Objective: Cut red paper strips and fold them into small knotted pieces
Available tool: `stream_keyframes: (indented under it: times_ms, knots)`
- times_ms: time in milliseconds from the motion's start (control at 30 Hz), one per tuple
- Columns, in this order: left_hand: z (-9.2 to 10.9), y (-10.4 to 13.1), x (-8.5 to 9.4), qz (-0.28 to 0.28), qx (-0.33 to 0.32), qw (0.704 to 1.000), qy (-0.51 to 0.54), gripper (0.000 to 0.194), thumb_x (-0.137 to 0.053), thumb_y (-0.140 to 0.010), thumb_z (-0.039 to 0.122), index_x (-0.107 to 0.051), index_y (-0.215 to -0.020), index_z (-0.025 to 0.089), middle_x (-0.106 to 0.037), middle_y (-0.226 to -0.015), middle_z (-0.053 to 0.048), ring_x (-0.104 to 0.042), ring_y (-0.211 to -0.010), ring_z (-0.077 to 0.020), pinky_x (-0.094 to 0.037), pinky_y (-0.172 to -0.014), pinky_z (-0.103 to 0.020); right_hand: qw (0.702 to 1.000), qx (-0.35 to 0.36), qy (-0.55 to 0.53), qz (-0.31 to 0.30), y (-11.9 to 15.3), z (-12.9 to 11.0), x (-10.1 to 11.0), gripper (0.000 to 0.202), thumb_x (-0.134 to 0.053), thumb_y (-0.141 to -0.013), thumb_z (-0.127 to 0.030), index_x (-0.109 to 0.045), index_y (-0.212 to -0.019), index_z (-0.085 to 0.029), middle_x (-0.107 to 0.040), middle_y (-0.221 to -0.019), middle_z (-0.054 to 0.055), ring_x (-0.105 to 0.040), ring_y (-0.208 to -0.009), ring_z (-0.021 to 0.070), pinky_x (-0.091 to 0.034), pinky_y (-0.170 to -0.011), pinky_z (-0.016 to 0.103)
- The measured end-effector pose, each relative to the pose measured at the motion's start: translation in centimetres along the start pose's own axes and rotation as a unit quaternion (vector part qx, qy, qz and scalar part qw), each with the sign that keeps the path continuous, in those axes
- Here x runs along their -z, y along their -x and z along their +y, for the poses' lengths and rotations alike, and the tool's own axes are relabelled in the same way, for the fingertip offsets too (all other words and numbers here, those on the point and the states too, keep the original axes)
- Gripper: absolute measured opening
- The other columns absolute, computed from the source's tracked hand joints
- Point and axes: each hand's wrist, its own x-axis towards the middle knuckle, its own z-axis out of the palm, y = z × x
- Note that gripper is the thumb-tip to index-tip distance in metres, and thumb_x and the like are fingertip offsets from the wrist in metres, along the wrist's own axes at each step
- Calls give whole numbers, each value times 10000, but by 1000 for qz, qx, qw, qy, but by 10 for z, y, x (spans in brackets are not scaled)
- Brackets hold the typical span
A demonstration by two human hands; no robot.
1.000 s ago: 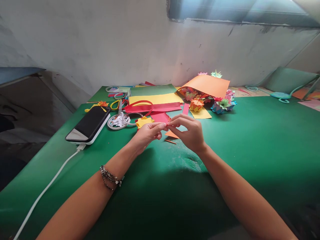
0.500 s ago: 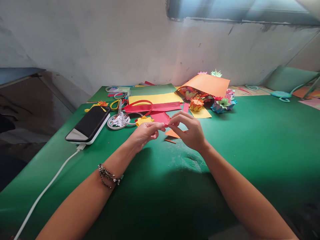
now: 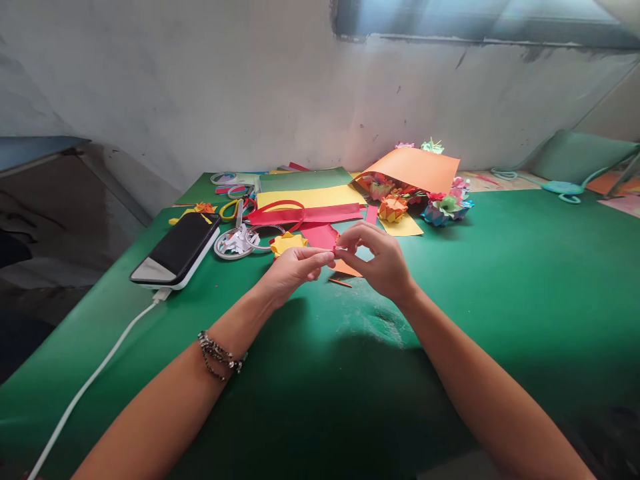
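Note:
Over the green table [image 3: 500, 280], my left hand [image 3: 297, 270] and my right hand [image 3: 375, 260] meet fingertip to fingertip. Both pinch a small piece of red paper [image 3: 337, 247], mostly hidden by the fingers. A yellow folded paper flower [image 3: 289, 244] sits just beyond my left hand. Red paper [image 3: 320, 235] lies flat behind the fingertips. Under my right hand are a piece of orange paper [image 3: 347, 268] and a thin brown stick [image 3: 340, 283].
A black-and-white power bank [image 3: 177, 250] with a white cable stands left. Scissors [image 3: 239, 209], tape rolls [image 3: 234, 244] and yellow paper sheets [image 3: 310, 195] lie at the back. Behind my right hand, a folded orange sheet [image 3: 420, 168] covers several paper flowers [image 3: 447, 208].
The fingertips of both hands have shifted slightly, with my left fingers stretched a little further right along the red paper. Everything else stays in place.

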Motion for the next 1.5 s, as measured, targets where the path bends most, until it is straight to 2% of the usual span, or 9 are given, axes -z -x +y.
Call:
stream_keyframes:
  times_ms: [133,300,433,600,867,1100,1300,1433,1500]
  knots:
    - [-2,0,-1,6,-18,1000,12,301,-621,-622,451,-603,-619,150,-396,-501,56,-289,-481,-59,-250,-505,-229,999,53,4,-6,0,1,0,95,-552,-769,-132,-617,-738,-194,-578,-703,2,-542,-647,92,-467,-574,238]
    - [-3,1,1,0,-25,1000,-1,298,-618,-642,449,-611,-631,152,-398,-512,46,-309,-505,-68,-245,-501,-226,997,79,-1,-11,1,1,-1,100,-585,-743,-102,-632,-778,-184,-575,-707,0,-531,-620,79,-465,-559,223]
    - [-2,0,1,-17,-11,999,24,302,-619,-641,444,-604,-621,144,-405,-521,47,-303,-496,-58,-253,-509,-222,998,67,14,-3,1,-1,0,67,-600,-740,-124,-621,-726,-186,-561,-682,-10,-525,-620,78,-455,-559,218]
    - [3,1,-1,-27,6,996,84,302,-609,-637,431,-610,-698,135,-527,-675,19,-306,-481,-36,-263,-514,-223,999,46,4,0,0,-3,2,43,-596,-753,-164,-622,-738,-194,-559,-696,-9,-517,-621,80,-452,-569,230]
    - [5,3,-3,-21,-15,998,56,297,-605,-645,436,-582,-624,140,-412,-520,51,-307,-501,-57,-260,-521,-224,999,35,-31,12,0,-3,0,44,-614,-730,-143,-623,-724,-185,-569,-702,-2,-531,-635,86,-460,-568,238]
    - [3,3,-2,-23,-20,998,51,301,-613,-642,446,-600,-643,145,-400,-520,50,-302,-503,-60,-260,-515,-220,998,45,-30,11,0,-3,-2,58,-594,-743,-144,-621,-752,-195,-566,-710,-3,-524,-634,83,-463,-556,235]
    - [3,2,1,-15,-66,997,-22,279,-595,-663,435,-643,-654,161,-399,-500,46,-330,-524,-77,-292,-529,-225,999,44,-26,-6,0,-2,-3,63,-607,-725,-144,-606,-772,-187,-523,-693,-11,-488,-610,77,-462,-558,229]
    - [7,4,1,11,-75,989,-123,273,-563,-678,399,-680,-763,168,-506,-567,18,-357,-518,-81,-302,-511,-223,994,-3,-53,-94,-1,1,6,288,-589,-701,-133,-561,-981,-197,-531,-859,17,-503,-650,72,-481,-615,237]
    - [7,6,3,2,-96,971,-221,253,-559,-687,378,-687,-751,169,-561,-634,-6,-379,-526,-87,-308,-514,-226,991,-40,-79,-105,-2,4,14,309,-545,-715,-130,-540,-1015,-206,-535,-883,17,-509,-659,69,-478,-633,237]
